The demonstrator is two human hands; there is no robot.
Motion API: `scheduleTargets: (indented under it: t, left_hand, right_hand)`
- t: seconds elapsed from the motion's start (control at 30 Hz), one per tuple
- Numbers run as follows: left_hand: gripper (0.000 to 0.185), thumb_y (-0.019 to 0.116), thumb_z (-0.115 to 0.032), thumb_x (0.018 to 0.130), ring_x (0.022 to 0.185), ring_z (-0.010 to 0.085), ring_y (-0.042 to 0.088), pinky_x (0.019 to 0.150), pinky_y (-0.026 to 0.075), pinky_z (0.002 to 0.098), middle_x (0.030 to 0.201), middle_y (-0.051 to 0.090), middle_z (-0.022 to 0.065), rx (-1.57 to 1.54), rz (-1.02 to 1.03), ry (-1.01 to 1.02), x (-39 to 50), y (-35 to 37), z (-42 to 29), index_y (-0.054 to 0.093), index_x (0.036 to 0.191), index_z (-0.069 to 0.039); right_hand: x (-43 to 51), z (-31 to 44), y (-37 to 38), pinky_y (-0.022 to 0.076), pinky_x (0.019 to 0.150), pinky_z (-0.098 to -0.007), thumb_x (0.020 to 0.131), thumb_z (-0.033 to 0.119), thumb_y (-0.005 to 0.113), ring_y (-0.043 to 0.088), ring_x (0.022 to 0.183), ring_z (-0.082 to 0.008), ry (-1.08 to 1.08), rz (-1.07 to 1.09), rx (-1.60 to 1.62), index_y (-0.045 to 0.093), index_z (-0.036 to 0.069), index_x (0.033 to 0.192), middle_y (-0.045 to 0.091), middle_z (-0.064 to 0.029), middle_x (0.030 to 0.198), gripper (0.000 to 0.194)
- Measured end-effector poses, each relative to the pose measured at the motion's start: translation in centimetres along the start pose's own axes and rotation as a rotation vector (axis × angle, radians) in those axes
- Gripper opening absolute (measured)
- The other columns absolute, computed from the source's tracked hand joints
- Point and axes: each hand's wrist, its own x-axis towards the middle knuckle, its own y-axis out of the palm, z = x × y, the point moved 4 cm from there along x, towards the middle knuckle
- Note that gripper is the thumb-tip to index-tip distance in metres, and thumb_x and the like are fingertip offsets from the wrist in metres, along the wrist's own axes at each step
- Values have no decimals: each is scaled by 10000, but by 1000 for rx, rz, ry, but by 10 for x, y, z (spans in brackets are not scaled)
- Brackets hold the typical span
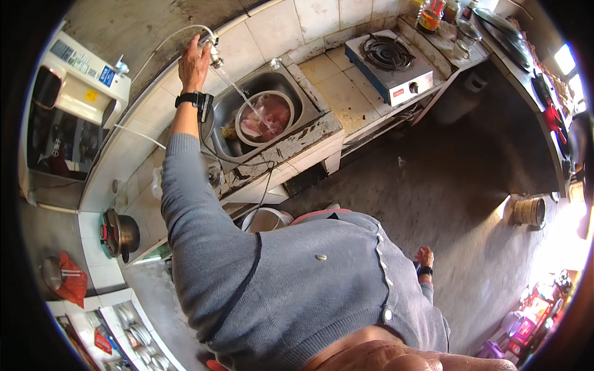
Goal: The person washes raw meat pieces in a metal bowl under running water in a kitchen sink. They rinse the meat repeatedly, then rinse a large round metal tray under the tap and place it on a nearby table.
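My left hand, with a dark band at the wrist, reaches up to the metal water tap, its fingers around the top of it. Water runs from the spout into a round, light-rimmed basin. Pieces of raw meat lie in the basin in reddish water. The basin sits in a stainless steel sink, beside a yellowish scrubber. Down at my other side hangs my right hand, small in view, fingers curled and nothing visible in it.
A gas stove stands on the tiled counter right of the sink. A thin cable hangs from my left wrist past the counter edge. Below is a bucket. A lidded pot stands at the left, and a wall-mounted appliance above it.
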Motion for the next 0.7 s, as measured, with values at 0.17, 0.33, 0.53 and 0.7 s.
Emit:
scheduleTargets:
  t: [0.17, 0.33, 0.53, 0.7]
  left_hand:
    - [540, 634, -351, 865, 826, 232, 647, 699, 512, 335, 1081, 664, 149, -429, 227, -432, 27, 98, 62, 532, 1286, -28]
    - [466, 428, -378, 940, 719, 233, 642, 576, 537, 359, 937, 659, 142, -725, 61, -284, 33, 123, 109, 573, 1180, -6]
    - [622, 385, -453, 932, 1087, 333, 566, 908, 472, 429, 1247, 545, 232, -304, -198, 358, 25, 111, 29, 461, 1317, 29]
    - [525, 432, -368, 944, 1060, 343, 572, 892, 474, 407, 1210, 563, 228, -37, -214, 404, -49, 172, -142, 470, 1308, 8]
  right_hand:
    - [-16, 23, -2, 543, 609, -360, 864, 234, 575, 679, 668, -243, -183, -170, -348, 654, 81, 976, 684, -120, 772, 205]
    - [-71, 1, -14, 527, 758, -438, 819, 255, 567, 649, 838, -365, -63, -304, -571, 671, 54, 884, 673, -193, 858, 235]
    - [-183, -67, -11, 500, 860, -430, 805, 247, 570, 624, 991, -330, 408, -578, 36, 674, 120, 978, 677, -139, 999, 238]
    - [-289, -127, 6, 504, 787, -438, 830, 240, 601, 628, 962, -322, 666, -994, 210, 618, 144, 992, 669, -115, 979, 188]
